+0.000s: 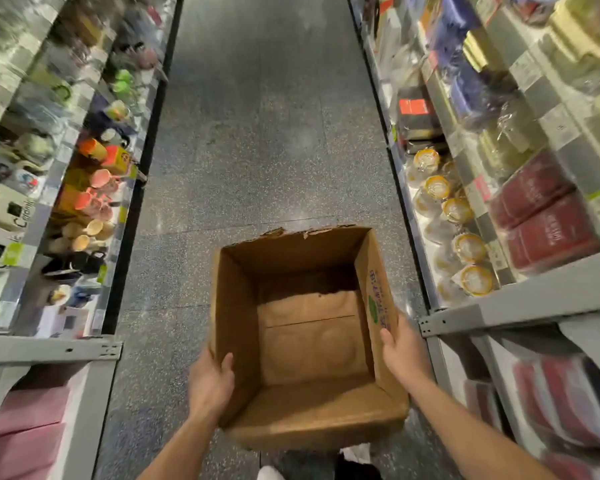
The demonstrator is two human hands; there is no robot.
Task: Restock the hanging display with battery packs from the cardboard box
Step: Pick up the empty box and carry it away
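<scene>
The cardboard box (pixel 238 306) is carried in the air over the aisle floor (pixel 257 133), low in the middle of the view, with its open top turned toward the camera. Inside I see only the bare brown bottom; no battery packs are visible in it. The left hand (pixel 210 379) grips the left wall, the thumb inside and the fingers curled around the outside. The right hand (pixel 400 351) holds the right wall, the thumb lying on the printed face, while its fingers are hidden behind the cardboard.

The box looks empty, so I judge that the filling of the display is probably finished, or that the box is only being carried along the aisle. The next move would call for finding the hanging display or putting the box away; which one, I cannot say from here.

On the left the shelves (pixel 70 349) carry mugs (pixel 99 176) and small cartons. On the right the shelves (pixel 465 317) carry red boxes (pixel 541 216) and round packs with yellow rims (pixel 437 188).

No hanging display with hooks is in view. The upper shelves are blurred and their goods are hard to name. The print on the box is too small to read, and something white at the bottom edge is cut off
</scene>
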